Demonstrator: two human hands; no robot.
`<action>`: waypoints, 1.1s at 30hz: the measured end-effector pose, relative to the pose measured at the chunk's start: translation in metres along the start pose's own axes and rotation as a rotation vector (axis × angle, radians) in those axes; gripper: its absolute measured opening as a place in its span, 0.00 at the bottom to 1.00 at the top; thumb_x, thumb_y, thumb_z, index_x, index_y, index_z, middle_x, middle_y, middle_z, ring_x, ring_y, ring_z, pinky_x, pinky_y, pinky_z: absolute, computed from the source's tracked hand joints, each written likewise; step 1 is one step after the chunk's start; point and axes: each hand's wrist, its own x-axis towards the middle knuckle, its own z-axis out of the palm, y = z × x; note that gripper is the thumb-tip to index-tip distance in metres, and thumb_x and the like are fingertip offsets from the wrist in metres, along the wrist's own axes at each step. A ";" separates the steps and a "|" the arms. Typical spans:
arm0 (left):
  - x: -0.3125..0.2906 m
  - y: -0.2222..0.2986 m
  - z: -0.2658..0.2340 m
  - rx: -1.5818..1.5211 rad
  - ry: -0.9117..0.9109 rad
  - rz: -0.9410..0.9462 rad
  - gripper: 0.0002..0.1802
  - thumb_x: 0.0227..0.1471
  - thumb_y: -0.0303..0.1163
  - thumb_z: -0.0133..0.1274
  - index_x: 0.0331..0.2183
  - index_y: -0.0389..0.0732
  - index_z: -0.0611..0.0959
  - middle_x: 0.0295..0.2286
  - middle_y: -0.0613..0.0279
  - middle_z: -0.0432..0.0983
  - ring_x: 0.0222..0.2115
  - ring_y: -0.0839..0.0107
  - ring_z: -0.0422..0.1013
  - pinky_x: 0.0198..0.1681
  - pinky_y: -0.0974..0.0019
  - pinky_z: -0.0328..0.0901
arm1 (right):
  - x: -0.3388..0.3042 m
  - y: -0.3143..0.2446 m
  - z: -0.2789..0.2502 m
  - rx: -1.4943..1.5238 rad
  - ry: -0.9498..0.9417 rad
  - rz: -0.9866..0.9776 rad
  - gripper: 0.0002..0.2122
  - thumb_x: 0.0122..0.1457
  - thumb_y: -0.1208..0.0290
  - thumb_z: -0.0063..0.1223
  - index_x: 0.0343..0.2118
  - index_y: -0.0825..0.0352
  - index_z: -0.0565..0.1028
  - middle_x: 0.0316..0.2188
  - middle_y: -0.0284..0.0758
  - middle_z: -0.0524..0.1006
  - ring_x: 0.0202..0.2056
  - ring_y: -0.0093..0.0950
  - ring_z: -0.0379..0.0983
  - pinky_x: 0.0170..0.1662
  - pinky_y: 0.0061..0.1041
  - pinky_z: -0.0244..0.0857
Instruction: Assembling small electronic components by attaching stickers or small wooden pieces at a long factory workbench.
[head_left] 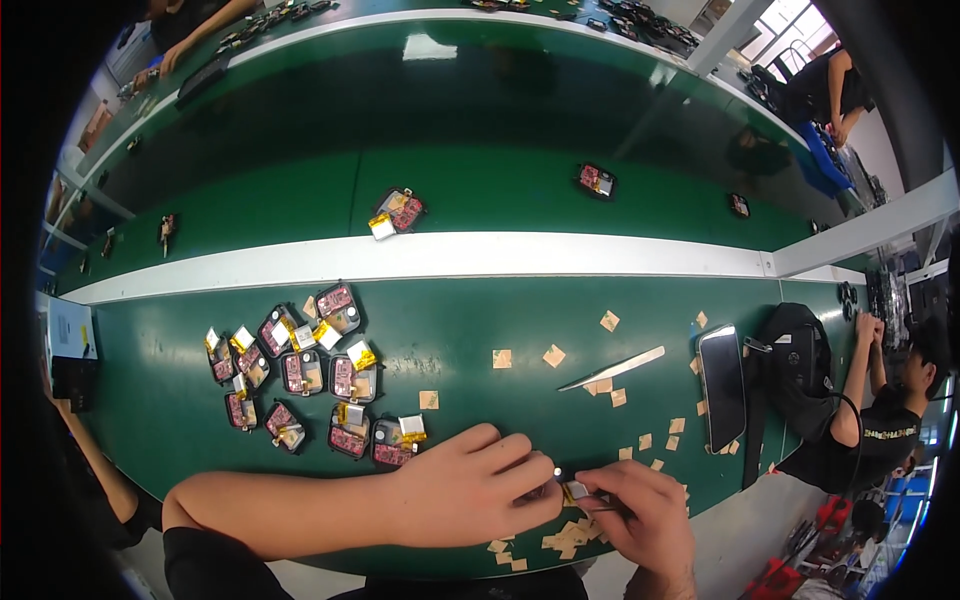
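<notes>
At the near edge of the green bench, my left hand curls around a small dark device casing, mostly hidden by its fingers. My right hand meets it from the right, pinching a small silver battery with yellow tape at the casing's side. Whether the battery is wired to the casing cannot be made out. Left of my hands lie several open black casings with red circuit boards and silver-and-yellow batteries. Loose tan adhesive squares are scattered beneath and beside my right hand.
Silver tweezers lie beyond my hands. To the right are a phone and a black bag. Past a white rail, more casings sit on a green belt. A co-worker sits at the right.
</notes>
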 end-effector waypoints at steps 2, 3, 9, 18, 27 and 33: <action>0.000 0.000 0.000 0.012 0.010 0.004 0.11 0.49 0.32 0.62 0.38 0.51 0.83 0.35 0.70 0.72 0.36 0.73 0.70 0.38 0.69 0.64 | 0.001 -0.005 0.003 -0.021 0.003 0.002 0.19 0.53 0.83 0.65 0.50 0.67 0.80 0.37 0.38 0.82 0.33 0.36 0.81 0.35 0.31 0.76; 0.000 0.000 0.000 0.021 0.009 0.012 0.11 0.50 0.33 0.62 0.38 0.51 0.84 0.34 0.70 0.71 0.36 0.72 0.70 0.38 0.69 0.64 | 0.001 -0.007 0.006 -0.045 0.036 0.000 0.18 0.52 0.86 0.65 0.47 0.69 0.81 0.36 0.39 0.82 0.32 0.35 0.82 0.34 0.30 0.76; -0.002 0.000 -0.002 0.031 0.024 0.025 0.11 0.49 0.36 0.62 0.37 0.47 0.83 0.34 0.69 0.71 0.36 0.72 0.69 0.39 0.69 0.64 | 0.006 -0.017 0.021 -0.162 0.088 -0.061 0.18 0.52 0.88 0.64 0.46 0.69 0.81 0.36 0.40 0.82 0.34 0.37 0.82 0.35 0.30 0.78; 0.000 -0.003 -0.007 -0.061 -0.012 -0.008 0.09 0.55 0.34 0.59 0.39 0.45 0.82 0.36 0.68 0.73 0.38 0.71 0.70 0.41 0.67 0.66 | 0.000 -0.008 0.041 -0.106 0.208 -0.049 0.15 0.53 0.87 0.66 0.44 0.70 0.81 0.37 0.40 0.82 0.34 0.35 0.83 0.36 0.28 0.79; -0.001 -0.002 -0.007 -0.092 -0.030 -0.012 0.11 0.55 0.34 0.58 0.41 0.44 0.81 0.36 0.68 0.73 0.38 0.69 0.70 0.43 0.66 0.66 | -0.002 -0.018 0.041 0.013 0.253 0.048 0.12 0.55 0.85 0.65 0.44 0.69 0.82 0.37 0.42 0.81 0.34 0.38 0.81 0.36 0.29 0.77; -0.001 -0.001 -0.003 -0.121 -0.024 -0.025 0.11 0.55 0.33 0.58 0.41 0.44 0.81 0.35 0.68 0.71 0.38 0.69 0.70 0.42 0.66 0.66 | 0.001 -0.027 0.040 -0.130 0.237 0.038 0.12 0.54 0.85 0.66 0.42 0.70 0.82 0.36 0.40 0.81 0.33 0.34 0.82 0.35 0.28 0.76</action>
